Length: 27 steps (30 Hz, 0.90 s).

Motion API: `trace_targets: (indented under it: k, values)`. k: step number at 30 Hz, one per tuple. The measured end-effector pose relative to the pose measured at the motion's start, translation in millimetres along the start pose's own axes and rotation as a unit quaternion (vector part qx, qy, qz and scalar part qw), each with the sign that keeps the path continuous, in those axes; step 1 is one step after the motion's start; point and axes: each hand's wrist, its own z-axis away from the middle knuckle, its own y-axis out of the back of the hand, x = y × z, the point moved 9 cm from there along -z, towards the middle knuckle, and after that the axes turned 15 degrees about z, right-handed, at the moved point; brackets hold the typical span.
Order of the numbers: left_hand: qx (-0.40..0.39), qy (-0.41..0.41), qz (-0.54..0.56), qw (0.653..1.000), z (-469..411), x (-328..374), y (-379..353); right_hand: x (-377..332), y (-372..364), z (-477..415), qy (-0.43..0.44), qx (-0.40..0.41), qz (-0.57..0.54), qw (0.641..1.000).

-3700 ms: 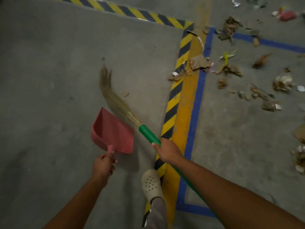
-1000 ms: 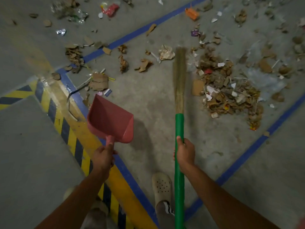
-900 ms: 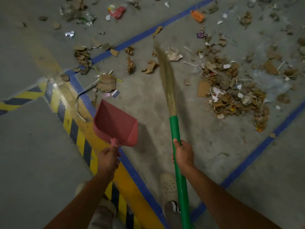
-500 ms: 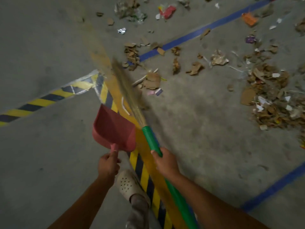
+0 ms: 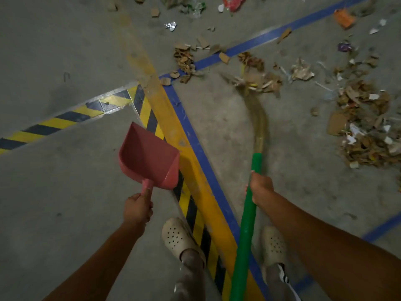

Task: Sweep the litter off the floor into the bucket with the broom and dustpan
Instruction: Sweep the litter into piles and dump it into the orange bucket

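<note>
My left hand [image 5: 137,207] grips the handle of a red dustpan [image 5: 149,157], held above the grey floor and tilted open side up. My right hand [image 5: 260,187] grips the green handle of a broom [image 5: 246,231]. Its straw bristles [image 5: 258,118] are bent and blurred, their tip in a clump of cardboard scraps [image 5: 259,81]. A larger litter pile [image 5: 366,127] of torn cardboard and paper lies to the right. More scraps [image 5: 184,59] lie at the corner of the blue line. No bucket is in view.
A yellow stripe [image 5: 173,127], a blue tape line [image 5: 195,144] and yellow-black hazard tape [image 5: 65,120] cross the concrete floor. My two feet in pale clogs [image 5: 178,237] stand either side of the lines. Wrappers, including a red one [image 5: 235,2] and an orange one [image 5: 344,18], lie farther off.
The broom head has swung from the left, over the hazard tape, to the right and now pushes the scraps past the blue line. The dustpan has stayed raised in my left hand.
</note>
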Motion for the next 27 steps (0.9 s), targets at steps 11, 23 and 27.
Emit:
trace_targets:
  k: [11, 23, 27]
  values:
    - [-0.016, -0.013, 0.042, 0.999, 1.4, 29.2, -19.7, -26.2, -18.7, 86.3, 0.167, -0.011, -0.003, 0.986]
    - [0.037, -0.035, 0.066, 0.997, -58.0, 71.5, -25.8, -149.4, -140.2, 66.1, 0.327, -0.14, 0.349, 0.867]
    - [0.045, -0.032, 0.052, 0.997, -68.3, 76.4, -41.6, -148.1, -124.5, 4.4, 0.196, -0.149, 0.253, 0.936]
